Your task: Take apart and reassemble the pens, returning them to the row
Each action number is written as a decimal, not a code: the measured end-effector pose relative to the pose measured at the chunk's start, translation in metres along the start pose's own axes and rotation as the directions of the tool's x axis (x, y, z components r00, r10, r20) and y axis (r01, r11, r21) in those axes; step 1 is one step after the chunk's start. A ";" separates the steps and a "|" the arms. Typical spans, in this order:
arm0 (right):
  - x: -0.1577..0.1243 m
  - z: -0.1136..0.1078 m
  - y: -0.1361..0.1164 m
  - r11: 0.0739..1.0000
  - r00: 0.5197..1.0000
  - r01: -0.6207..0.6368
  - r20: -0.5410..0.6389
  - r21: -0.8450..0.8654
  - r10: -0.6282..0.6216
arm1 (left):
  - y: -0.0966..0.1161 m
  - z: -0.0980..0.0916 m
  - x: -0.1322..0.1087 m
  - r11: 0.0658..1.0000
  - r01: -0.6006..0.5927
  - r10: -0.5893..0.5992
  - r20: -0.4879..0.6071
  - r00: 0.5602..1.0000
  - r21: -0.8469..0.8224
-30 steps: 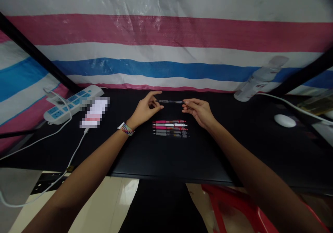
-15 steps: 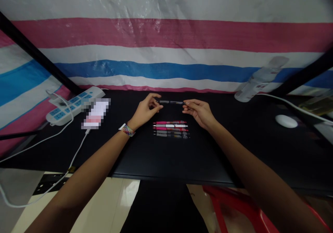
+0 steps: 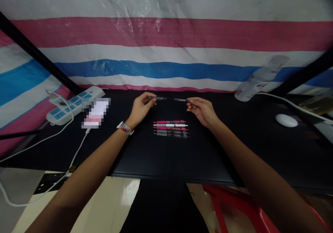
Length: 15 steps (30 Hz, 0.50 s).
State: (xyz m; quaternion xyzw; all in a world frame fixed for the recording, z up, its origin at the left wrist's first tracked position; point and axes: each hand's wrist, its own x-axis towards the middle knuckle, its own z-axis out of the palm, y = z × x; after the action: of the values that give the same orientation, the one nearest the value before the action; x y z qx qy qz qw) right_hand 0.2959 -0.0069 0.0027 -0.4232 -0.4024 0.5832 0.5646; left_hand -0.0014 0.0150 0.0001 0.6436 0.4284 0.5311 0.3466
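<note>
My left hand (image 3: 143,107) is closed in a pinch on the left end of a slim dark pen (image 3: 180,100). That end shows a grey piece (image 3: 159,98), either a cap or a grip section; I cannot tell which. The pen's right end, with its clear barrel, sits between the thumb and fingers of my right hand (image 3: 201,109). A thin dark stretch lies between the two pieces, and whether they still touch is unclear. Nearer to me on the desk lie several pens in a stack of rows: pink ones (image 3: 169,122), a white one (image 3: 173,125) and grey ones (image 3: 169,134).
On the black desk (image 3: 166,156) stand a white power strip (image 3: 75,104) and a blurred-out phone (image 3: 96,113) with its cable, both at left. To the right are a clear bottle (image 3: 256,83), a white mouse (image 3: 286,121) and a white cable. Striped sheeting (image 3: 166,35) hangs behind.
My hands have moved apart a little, and the span of the pen between them is longer. My left fingers, loosely spread before, now pinch its left end.
</note>
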 end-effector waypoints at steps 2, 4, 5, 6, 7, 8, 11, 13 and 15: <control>0.000 -0.001 -0.001 1.000 1.000 0.005 -0.008 -0.007 -0.005 | 0.000 -0.001 0.000 1.000 -0.002 0.002 -0.005 1.000 0.005; 0.000 -0.001 -0.001 1.000 1.000 0.010 -0.012 -0.015 -0.010 | 0.000 -0.002 0.000 1.000 -0.006 0.006 -0.003 1.000 0.017; 0.000 -0.001 -0.001 1.000 1.000 0.010 -0.012 -0.017 -0.010 | 0.000 -0.002 0.001 1.000 -0.009 0.009 0.000 1.000 0.025; 0.000 0.000 -0.001 1.000 1.000 0.010 -0.012 -0.017 -0.010 | -0.001 -0.002 0.001 0.999 -0.011 0.011 0.003 1.000 0.035; 0.000 0.000 -0.001 1.000 1.000 0.010 -0.012 -0.016 -0.010 | -0.001 -0.003 0.001 0.999 -0.014 0.014 0.002 1.000 0.044; 0.000 0.000 -0.001 1.000 1.000 0.010 -0.013 -0.014 -0.010 | -0.002 -0.003 0.001 0.999 -0.016 0.016 -0.001 1.000 0.051; 0.000 0.000 0.000 1.000 1.000 0.010 -0.019 -0.007 -0.010 | -0.003 -0.003 0.002 0.998 -0.019 0.020 -0.011 1.000 0.055; 0.001 0.000 0.000 1.000 1.000 0.008 -0.022 -0.003 -0.008 | -0.003 -0.002 0.002 0.999 -0.015 0.016 -0.014 1.000 0.040; 0.002 0.000 0.001 1.000 1.000 0.014 -0.026 0.004 -0.014 | -0.003 -0.002 0.002 1.000 -0.009 0.010 -0.020 1.000 0.018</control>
State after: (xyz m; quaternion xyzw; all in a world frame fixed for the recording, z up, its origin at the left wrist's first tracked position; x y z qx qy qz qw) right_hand 0.2961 -0.0053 0.0018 -0.4269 -0.3967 0.5744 0.5748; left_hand -0.0037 0.0178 -0.0016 0.6433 0.4335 0.5354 0.3341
